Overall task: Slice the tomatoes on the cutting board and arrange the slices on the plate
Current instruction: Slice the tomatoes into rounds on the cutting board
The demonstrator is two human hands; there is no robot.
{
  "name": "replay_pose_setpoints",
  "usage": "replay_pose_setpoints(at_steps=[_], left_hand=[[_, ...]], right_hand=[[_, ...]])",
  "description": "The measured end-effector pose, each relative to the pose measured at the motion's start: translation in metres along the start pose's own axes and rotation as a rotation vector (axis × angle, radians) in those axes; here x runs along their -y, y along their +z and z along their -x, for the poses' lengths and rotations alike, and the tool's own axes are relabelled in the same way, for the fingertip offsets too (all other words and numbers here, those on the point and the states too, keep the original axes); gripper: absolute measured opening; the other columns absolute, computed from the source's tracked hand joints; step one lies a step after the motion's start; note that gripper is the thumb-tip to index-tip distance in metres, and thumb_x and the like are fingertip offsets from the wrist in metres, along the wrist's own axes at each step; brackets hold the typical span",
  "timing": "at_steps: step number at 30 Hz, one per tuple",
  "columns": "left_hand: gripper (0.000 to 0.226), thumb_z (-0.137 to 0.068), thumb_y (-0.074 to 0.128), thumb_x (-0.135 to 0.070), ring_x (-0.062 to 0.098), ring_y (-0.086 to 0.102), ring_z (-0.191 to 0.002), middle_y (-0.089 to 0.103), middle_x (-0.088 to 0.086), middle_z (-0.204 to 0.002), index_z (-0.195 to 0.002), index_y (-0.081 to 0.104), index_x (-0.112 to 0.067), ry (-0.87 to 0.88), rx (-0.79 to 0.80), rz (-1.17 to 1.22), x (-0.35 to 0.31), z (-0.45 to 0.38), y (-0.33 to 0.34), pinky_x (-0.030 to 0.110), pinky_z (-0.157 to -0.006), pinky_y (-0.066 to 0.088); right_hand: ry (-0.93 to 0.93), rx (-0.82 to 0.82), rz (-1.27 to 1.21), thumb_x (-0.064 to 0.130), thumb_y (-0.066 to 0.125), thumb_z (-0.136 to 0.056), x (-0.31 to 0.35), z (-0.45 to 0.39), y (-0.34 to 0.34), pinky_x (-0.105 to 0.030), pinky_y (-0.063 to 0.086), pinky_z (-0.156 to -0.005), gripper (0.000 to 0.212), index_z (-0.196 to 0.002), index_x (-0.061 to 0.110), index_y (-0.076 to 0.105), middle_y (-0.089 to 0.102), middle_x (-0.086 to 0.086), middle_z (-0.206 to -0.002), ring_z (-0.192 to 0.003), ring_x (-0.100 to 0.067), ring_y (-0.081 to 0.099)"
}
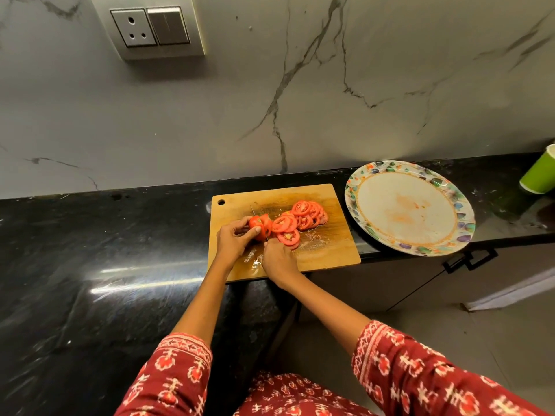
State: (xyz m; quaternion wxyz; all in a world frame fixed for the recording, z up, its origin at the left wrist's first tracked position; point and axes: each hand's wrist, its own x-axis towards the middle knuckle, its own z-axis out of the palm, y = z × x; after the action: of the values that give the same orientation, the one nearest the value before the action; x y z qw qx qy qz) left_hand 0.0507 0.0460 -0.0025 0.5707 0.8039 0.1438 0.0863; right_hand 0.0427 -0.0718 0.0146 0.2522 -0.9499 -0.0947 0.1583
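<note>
Red-patterned sleeves (pixel 168 373) lead to the hands — left hand (pixel 232 240) pinching the soft, slippery tomato (pixel 259 225) by its uncut end, right hand (pixel 277 259) clenched on the knife (pixel 255 213).

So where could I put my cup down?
The black counter left of the cutting board is bare. The plate holds nothing yet. The board is crowded with tomato slices and both hands; a green cup sits far right.
</note>
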Motion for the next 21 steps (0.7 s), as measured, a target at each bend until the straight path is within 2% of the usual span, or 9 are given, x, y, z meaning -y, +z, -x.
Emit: replay_pose_setpoints(at_steps=[8, 12, 17, 21], left_hand=[[0.04, -0.083, 0.065, -0.014, 0.018, 0.056, -0.108, 0.061, 0.012, -0.119, -0.122, 0.057, -0.005, -0.002, 0.001, -0.005, -0.002, 0.0, 0.0, 0.025, -0.087, 0.047], [0.042, -0.083, 0.066, -0.015, 0.022, 0.056, -0.111, 0.061, 0.012, -0.121, -0.122, 0.057, -0.005, 0.011, 0.005, -0.011, 0.0, 0.002, 0.0, 0.026, -0.089, 0.048], [0.042, -0.083, 0.066, -0.015, 0.022, 0.056, -0.113, 0.061, 0.012, -0.122, -0.122, 0.057, -0.005, -0.016, -0.006, 0.009, 0.0, 0.003, -0.001, 0.033, -0.094, 0.048], [0.043, -0.083, 0.066, -0.015, 0.015, 0.054, -0.108, 0.059, 0.011, -0.124, -0.124, 0.056, -0.007, -0.028, -0.008, -0.009, 0.002, 0.005, -0.004, 0.026, -0.09, 0.046]], right_hand=[[-0.014, 0.021, 0.178, 0.001, 0.032, -0.097, -0.017, 0.016, 0.005, -0.037, 0.046, -0.084, 0.029, -0.12, -0.003, 0.05, 0.058, -0.018, -0.119, -0.111, -0.033, 0.057], [-0.01, 0.017, 0.186, 0.0, 0.032, -0.097, -0.014, 0.018, 0.006, -0.035, 0.046, -0.084, 0.029, -0.119, -0.003, 0.05, 0.058, -0.017, -0.119, -0.11, -0.031, 0.057], [-0.054, -0.02, 0.269, 0.002, 0.03, -0.098, -0.027, 0.034, 0.009, -0.036, 0.046, -0.086, 0.029, -0.124, -0.001, 0.044, 0.055, -0.015, -0.121, -0.111, -0.03, 0.056], [-0.096, -0.077, 0.344, 0.005, 0.027, -0.1, -0.04, 0.041, 0.009, -0.035, 0.049, -0.084, 0.032, -0.129, -0.002, 0.038, 0.057, -0.014, -0.12, -0.11, -0.028, 0.058]])
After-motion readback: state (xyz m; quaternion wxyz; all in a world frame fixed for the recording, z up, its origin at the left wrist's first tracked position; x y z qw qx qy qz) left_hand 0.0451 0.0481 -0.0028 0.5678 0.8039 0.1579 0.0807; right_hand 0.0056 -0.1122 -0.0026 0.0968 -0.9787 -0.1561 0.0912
